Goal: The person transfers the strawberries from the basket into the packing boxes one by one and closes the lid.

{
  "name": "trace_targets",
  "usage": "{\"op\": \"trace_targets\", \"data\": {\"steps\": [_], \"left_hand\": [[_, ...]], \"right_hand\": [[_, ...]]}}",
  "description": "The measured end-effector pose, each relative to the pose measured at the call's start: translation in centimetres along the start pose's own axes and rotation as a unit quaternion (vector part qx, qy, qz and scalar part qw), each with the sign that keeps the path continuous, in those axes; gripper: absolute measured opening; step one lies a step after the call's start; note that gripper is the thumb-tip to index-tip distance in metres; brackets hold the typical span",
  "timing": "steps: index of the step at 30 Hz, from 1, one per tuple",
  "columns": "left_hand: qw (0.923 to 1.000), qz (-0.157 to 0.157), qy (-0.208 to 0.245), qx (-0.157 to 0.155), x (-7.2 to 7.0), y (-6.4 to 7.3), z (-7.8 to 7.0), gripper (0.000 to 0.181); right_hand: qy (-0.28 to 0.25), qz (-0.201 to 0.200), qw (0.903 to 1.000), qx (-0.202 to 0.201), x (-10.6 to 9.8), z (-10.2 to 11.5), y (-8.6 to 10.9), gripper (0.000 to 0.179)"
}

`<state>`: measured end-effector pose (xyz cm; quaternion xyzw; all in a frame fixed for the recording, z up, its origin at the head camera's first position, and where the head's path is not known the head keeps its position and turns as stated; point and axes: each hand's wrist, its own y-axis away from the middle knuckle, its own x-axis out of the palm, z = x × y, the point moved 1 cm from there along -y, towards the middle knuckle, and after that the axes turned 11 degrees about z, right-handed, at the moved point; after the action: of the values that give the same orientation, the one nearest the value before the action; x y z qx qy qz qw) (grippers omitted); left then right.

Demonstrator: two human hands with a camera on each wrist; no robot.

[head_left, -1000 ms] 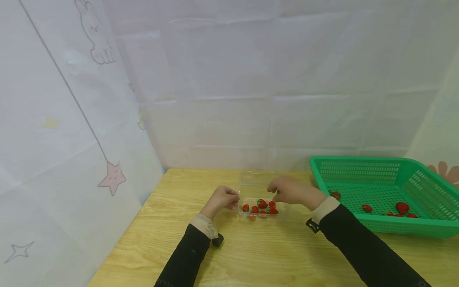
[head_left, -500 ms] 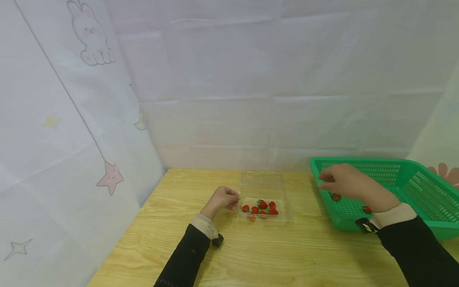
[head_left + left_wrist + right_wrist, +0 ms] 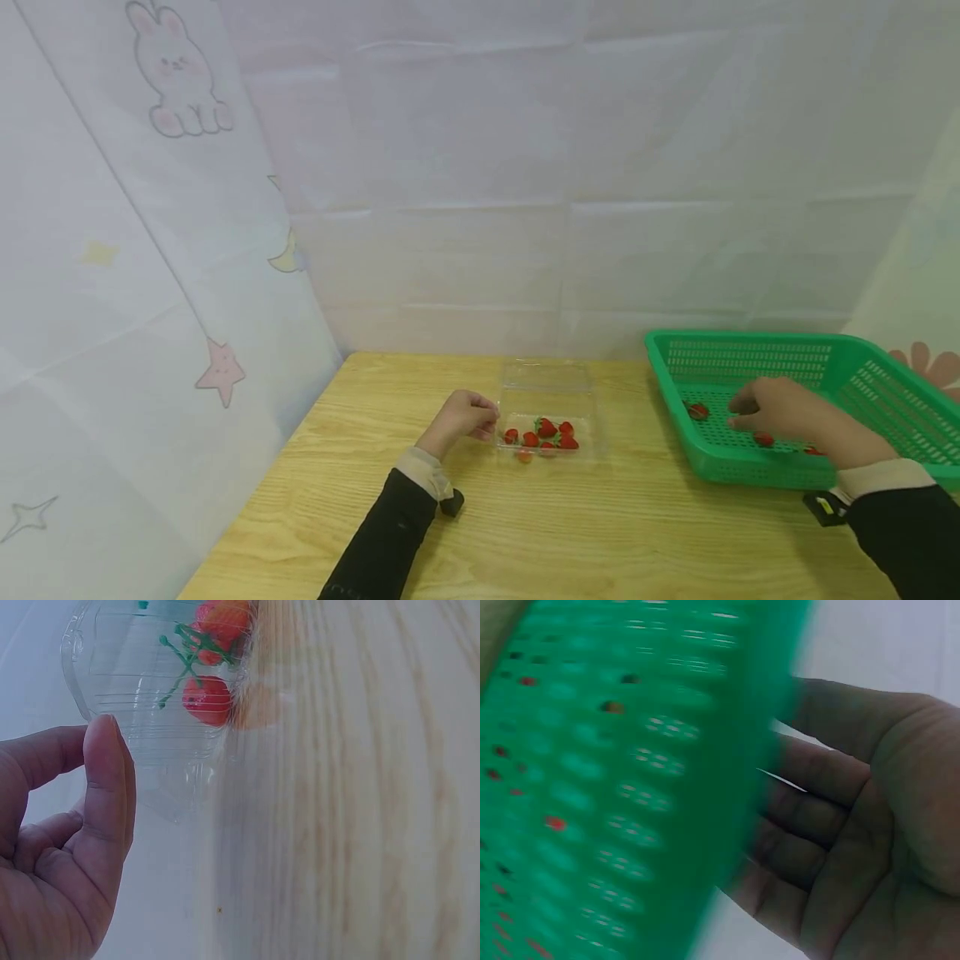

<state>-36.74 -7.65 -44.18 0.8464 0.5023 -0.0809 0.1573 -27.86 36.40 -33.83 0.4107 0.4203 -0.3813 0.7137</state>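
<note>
At the left edge of a clear plastic clamshell box (image 3: pixel 588 427) my left hand (image 3: pixel 459 419) pinches the rim between thumb and finger, closely visible in the left wrist view. Several red strawberries (image 3: pixel 546 427) with green stems lie in the box, whose lid (image 3: pixel 546 375) stands folded back. Over the green plastic basket (image 3: pixel 742 336) hovers my right hand (image 3: pixel 787 412), its fingers loosely bent and holding nothing. One strawberry (image 3: pixel 763 438) lies just below that hand, another strawberry (image 3: pixel 698 412) to its left. In the right wrist view the blurred basket wall (image 3: pixel 727 765) hides the fingertips.
A light wood table (image 3: pixel 525 533) carries both containers, with the basket to the right of the box. Behind it hangs a pale sheet (image 3: pixel 465 167), and a printed sheet (image 3: pixel 135 333) borders the left side.
My right hand has moved right from above the clear box to inside the basket's rim. The left hand has kept its place at the box edge.
</note>
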Motion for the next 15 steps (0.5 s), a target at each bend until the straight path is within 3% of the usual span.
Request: {"op": "trace_targets", "data": {"steps": [6, 15], "left_hand": [[1.0, -0.003, 0.0, -0.005, -0.1, 0.0, 0.0, 0.016], [0.9999, -0.001, 0.01, -0.003, 0.0, 0.0, 0.2, 0.016]], "right_hand": [[-0.035, 0.009, 0.9993, -0.001, 2.0, -1.4, -0.8, 0.038], [-0.088, 0.048, 0.9949, 0.013, 3.0, -2.8, -1.6, 0.036]]}}
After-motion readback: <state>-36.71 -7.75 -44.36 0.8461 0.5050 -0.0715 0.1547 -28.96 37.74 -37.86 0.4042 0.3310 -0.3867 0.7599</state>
